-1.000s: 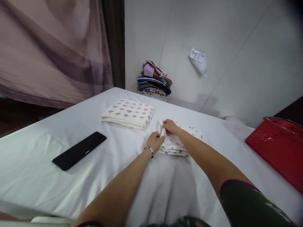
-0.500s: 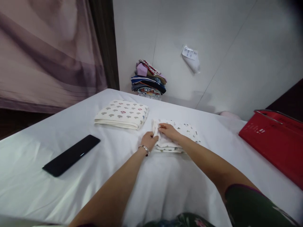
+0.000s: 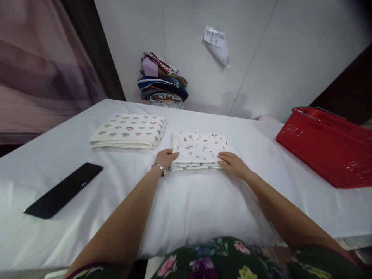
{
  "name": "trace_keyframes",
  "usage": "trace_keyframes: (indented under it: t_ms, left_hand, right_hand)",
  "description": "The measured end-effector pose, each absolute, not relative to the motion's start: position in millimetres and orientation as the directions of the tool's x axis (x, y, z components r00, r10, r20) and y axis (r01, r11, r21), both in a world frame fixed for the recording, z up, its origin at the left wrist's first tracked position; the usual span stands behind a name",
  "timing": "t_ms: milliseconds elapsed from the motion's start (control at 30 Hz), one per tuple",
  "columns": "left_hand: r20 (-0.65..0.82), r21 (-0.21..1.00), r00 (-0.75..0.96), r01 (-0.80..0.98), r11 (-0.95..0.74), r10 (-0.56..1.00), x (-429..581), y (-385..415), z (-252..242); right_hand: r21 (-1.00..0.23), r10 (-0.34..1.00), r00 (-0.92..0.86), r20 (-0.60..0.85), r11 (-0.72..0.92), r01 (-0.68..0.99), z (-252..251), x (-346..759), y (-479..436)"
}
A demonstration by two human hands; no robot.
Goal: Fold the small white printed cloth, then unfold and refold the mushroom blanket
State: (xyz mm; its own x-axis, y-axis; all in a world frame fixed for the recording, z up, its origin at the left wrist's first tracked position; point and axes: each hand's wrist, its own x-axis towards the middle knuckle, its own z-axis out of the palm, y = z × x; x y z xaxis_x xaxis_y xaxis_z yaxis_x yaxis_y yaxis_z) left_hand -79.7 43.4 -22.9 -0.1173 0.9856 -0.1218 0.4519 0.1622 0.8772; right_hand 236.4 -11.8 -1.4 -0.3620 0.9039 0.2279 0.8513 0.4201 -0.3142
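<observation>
White printed cloth (image 3: 200,146), layered rectangle, left fingers (image 3: 167,151) holding its edge, right fingers (image 3: 227,155) laid flat

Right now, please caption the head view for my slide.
Left hand and right hand touch opposite sides of a folded cloth.

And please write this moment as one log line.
left hand: at left edge of small-print cloth; right hand: at its right edge; mushroom-print cloth: left; red basket: right
</observation>
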Motion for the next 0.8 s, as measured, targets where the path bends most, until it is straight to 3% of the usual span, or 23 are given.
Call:
trace_keyframes:
  t_ms: [167,300,400,567,800]
  left_hand:
    - [-0.002,0.819,-0.151,0.566,0.088,0.988,-77,37,-20]
    - [0.321,0.703,-0.117,0.694,-0.154,0.940,-76,30,-18]
    - [0.513,0.577,0.041,0.723,-0.380,0.857,-72,21,-13]
    - [0.401,0.434,0.357,0.737,-0.518,0.844,-62,7,-10]
    - [0.377,0.356,0.389,0.777,-0.520,0.840,-63,8,-11]
  right_hand:
    - [-0.303,0.875,-0.370,0.311,0.461,0.834,-4,235,-18]
    - [-0.309,0.831,-0.437,0.345,0.540,0.783,-4,217,-13]
    - [-0.315,0.811,-0.466,0.354,0.573,0.757,-6,208,-10]
    - [-0.360,0.828,-0.416,0.375,0.544,0.758,-16,211,-14]
    - [-0.361,0.809,-0.343,0.477,0.537,0.763,-19,220,-19]
